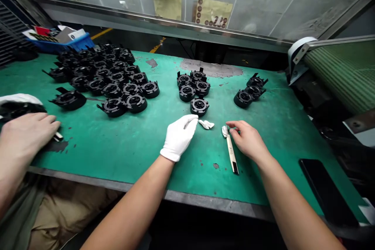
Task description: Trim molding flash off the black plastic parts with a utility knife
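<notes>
My left hand [179, 136], in a white glove, reaches over the table with its fingers stretched and the thumb a little apart. Its fingertips are close to the near side of a round black part [199, 106] with a ringed top. Beside them lies a crumpled white cloth scrap [207, 124]. My bare right hand [246, 139] is half curled, with thumb and index finger apart, and seems to hold nothing. Next to it lies a flat pale stick [231, 150] marked with lettering and dark at its near end. A white wad [224, 131] sits at the stick's far end, near my index fingertip.
Many similar black parts [111, 90] crowd the green table [131, 140] at left; smaller clusters [187, 91] [243, 98] stand ahead. A co-worker's hand [27, 131] works at far left. A blue bin [73, 43], a phone-like black slab [328, 191] and a green conveyor [345, 70] flank the table.
</notes>
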`<action>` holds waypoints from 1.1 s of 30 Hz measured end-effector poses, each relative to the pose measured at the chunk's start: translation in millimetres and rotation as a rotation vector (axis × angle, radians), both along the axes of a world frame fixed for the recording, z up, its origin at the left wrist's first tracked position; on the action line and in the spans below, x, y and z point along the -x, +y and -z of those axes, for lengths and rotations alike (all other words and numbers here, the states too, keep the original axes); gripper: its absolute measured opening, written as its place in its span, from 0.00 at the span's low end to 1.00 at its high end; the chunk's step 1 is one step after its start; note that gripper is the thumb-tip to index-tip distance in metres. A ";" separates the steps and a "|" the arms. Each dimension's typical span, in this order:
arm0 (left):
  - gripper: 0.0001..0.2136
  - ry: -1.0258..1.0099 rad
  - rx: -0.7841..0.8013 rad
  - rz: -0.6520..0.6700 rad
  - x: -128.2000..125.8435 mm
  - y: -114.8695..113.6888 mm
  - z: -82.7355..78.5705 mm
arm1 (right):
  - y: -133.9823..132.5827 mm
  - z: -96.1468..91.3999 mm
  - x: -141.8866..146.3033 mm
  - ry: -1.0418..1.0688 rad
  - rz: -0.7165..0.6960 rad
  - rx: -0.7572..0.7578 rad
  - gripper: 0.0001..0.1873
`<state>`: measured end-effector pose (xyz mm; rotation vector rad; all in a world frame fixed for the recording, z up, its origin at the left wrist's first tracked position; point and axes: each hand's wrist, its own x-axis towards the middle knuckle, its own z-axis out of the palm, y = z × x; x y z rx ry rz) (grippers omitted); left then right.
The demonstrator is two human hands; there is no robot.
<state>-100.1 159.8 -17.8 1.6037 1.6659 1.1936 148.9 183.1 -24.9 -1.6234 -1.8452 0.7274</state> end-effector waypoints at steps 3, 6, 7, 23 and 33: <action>0.10 0.008 0.002 0.044 -2.7 0.2 -0.3 | 5.7 6.3 -0.6 -0.061 -0.029 -0.015 0.13; 0.11 0.004 0.004 0.075 -2.6 0.0 -0.2 | 6.5 9.7 1.5 -0.050 -0.040 -0.041 0.06; 0.11 -0.001 0.006 0.093 -2.6 -0.8 -0.4 | 4.4 9.7 2.5 -0.029 -0.038 -0.052 0.05; 0.12 -0.172 0.417 0.825 -32.9 -52.1 -45.1 | -148.4 -6.6 15.3 0.681 0.118 0.054 0.11; 0.11 -0.120 0.438 0.440 -80.7 -134.5 -42.1 | -221.0 4.0 -19.5 0.734 0.156 0.156 0.06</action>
